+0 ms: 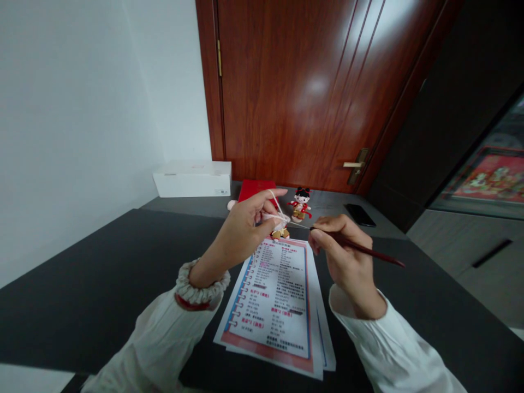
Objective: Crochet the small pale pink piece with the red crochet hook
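While the left hand [241,229] pinches a small doll [278,226] and a white thread [275,203], the right hand [339,256] holds a thin dark red stick [362,248] the way you hold a pen. The two hands are apart, but the thread runs across the gap to the tip of the stick. The left fingers [266,199] close on the doll, so only a bit of it shows: a pale middle and gold feet. It is up at 12 o'clock from the sheets of paper [278,300], which lie under the hands on a black table [429,305].

Just past the hands, at about 1 o'clock, another doll [300,204] stands with black hair and red and gold clothes. That doll looks whole. The one in the hand looks less done, with pale parts and loose thread on it, but how much is left to do cannot be told from here.

A red book [256,191] lies behind the hands at 12 o'clock, and a white box [192,179] sits at 11 o'clock. A black phone [360,214] lies at 1 o'clock, near a brown door [286,82].
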`<action>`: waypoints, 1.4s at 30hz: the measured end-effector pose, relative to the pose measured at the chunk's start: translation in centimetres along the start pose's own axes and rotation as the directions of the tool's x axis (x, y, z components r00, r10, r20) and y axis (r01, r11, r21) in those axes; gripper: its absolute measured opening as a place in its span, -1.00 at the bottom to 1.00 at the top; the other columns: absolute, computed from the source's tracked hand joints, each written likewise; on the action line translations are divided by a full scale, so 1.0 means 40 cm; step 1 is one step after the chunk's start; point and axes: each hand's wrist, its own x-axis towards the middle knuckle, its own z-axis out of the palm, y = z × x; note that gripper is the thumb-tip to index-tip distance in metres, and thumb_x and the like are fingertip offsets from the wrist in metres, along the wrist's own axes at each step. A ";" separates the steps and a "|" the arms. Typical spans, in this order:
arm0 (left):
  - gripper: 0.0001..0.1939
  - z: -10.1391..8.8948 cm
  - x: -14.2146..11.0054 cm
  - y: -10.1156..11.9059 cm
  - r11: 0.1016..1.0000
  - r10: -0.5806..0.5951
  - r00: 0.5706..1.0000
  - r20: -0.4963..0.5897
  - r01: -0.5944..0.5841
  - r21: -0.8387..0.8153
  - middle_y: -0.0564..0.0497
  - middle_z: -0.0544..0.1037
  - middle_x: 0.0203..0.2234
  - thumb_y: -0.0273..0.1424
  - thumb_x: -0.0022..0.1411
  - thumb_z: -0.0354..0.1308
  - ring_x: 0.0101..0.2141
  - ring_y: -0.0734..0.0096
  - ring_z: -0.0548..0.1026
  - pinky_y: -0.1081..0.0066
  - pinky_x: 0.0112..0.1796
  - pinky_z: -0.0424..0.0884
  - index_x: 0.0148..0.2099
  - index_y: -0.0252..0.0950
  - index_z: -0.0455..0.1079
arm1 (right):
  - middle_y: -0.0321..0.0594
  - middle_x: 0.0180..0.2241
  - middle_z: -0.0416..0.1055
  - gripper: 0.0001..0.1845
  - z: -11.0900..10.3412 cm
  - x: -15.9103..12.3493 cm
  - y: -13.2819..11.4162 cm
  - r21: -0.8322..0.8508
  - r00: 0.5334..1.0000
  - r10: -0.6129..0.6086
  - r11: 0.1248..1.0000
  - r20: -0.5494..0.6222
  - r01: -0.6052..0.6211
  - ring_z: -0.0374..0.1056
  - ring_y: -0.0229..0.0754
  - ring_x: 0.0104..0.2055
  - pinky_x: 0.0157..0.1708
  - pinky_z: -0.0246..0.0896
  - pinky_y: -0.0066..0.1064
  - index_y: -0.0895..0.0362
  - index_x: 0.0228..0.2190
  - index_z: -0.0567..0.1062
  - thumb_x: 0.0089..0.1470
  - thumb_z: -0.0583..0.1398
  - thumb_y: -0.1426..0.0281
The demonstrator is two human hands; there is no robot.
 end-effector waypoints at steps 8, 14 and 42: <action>-0.52 0.022 0.000 -0.004 0.998 -0.031 0.997 -0.070 0.028 -0.050 0.06 0.48 -0.44 -0.50 0.13 0.17 -0.39 0.46 0.46 0.43 -0.32 0.37 0.13 -0.41 0.30 | -0.34 -0.48 0.43 -0.90 0.011 0.001 0.013 -0.027 0.994 -0.090 0.996 -0.057 0.089 0.32 -0.29 -0.48 -0.45 0.22 -0.39 0.08 -0.43 0.43 0.08 0.24 0.49; -0.45 0.049 -0.010 0.005 0.999 -0.026 0.985 -0.171 0.021 -0.033 0.07 0.50 -0.47 -0.52 0.15 0.15 -0.43 0.47 0.46 0.45 -0.36 0.38 0.21 -0.36 0.25 | -0.25 -0.41 0.43 -0.81 0.016 -0.003 0.022 -0.283 0.923 -0.361 0.878 0.136 0.385 0.34 -0.20 -0.39 -0.40 0.27 -0.31 0.06 -0.31 0.43 0.10 0.17 0.60; -0.36 0.057 -0.045 -0.003 0.978 -0.135 0.990 0.040 0.140 -0.155 0.09 0.44 -0.50 -0.49 0.12 0.19 -0.44 0.46 0.39 0.42 -0.37 0.30 0.25 -0.38 0.17 | -0.38 -0.55 0.39 -0.85 -0.030 -0.019 0.008 0.340 0.971 0.201 0.910 0.133 -0.235 0.30 -0.33 -0.59 -0.58 0.19 -0.44 0.12 -0.47 0.37 0.05 0.27 0.42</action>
